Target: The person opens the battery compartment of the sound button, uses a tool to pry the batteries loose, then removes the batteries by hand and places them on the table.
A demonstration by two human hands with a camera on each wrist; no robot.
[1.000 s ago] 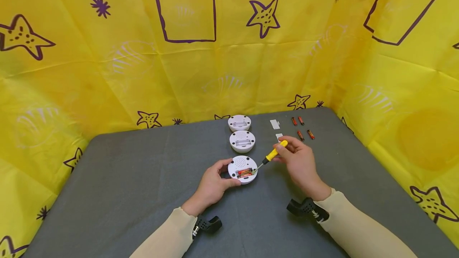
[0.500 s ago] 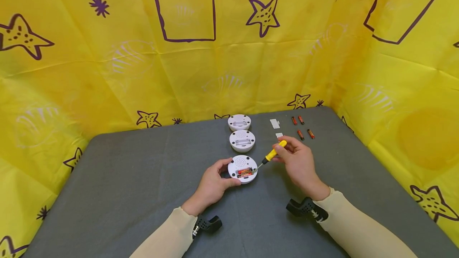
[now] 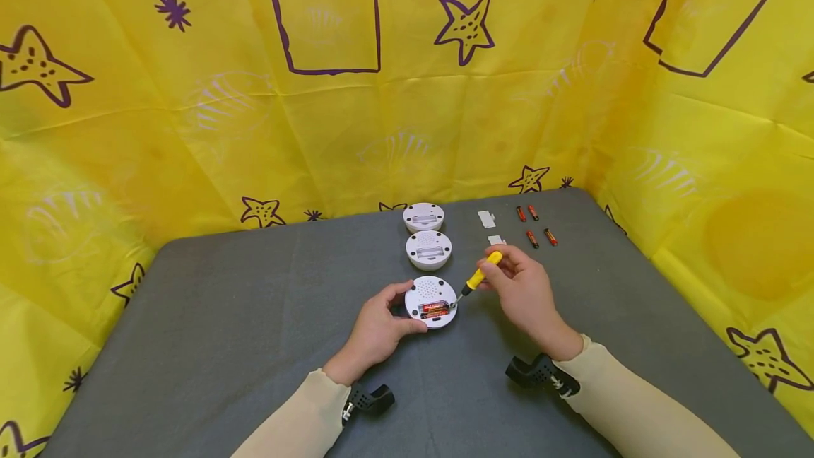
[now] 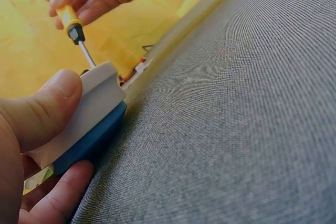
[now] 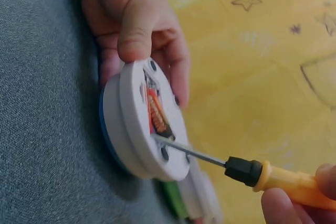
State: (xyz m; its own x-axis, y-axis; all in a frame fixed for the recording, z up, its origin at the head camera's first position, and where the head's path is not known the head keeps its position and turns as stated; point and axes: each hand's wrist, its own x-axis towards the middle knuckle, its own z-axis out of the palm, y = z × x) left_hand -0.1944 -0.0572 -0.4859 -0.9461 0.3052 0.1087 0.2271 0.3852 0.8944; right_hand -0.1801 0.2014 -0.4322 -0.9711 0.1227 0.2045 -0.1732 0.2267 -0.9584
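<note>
A round white device point(image 3: 427, 290) with a speaker grille and an uncovered battery compartment faces up; its lower part is blue in the left wrist view. Two red batteries point(image 3: 435, 309) sit in the compartment. My left hand point(image 3: 374, 327) grips the device's left side, thumb on the near rim and fingers at the far side. My right hand point(image 3: 526, 295) pinches the yellow handle of a screwdriver point(image 5: 286, 182). Its metal tip reaches the compartment's right end, by the end of a battery, in the right wrist view.
Two similar white devices, one nearer point(image 3: 429, 250) and one farther point(image 3: 423, 217), stand behind with no batteries in their compartments. White covers point(image 3: 486, 219) and several loose red batteries point(image 3: 532, 239) lie at the back right of the grey table point(image 3: 254, 316). Yellow cloth point(image 3: 331, 133) encloses the table.
My right hand and the screwdriver handle have shifted slightly left, with the tip still at the compartment's right end. The batteries look a little less slanted. My left hand keeps its hold.
</note>
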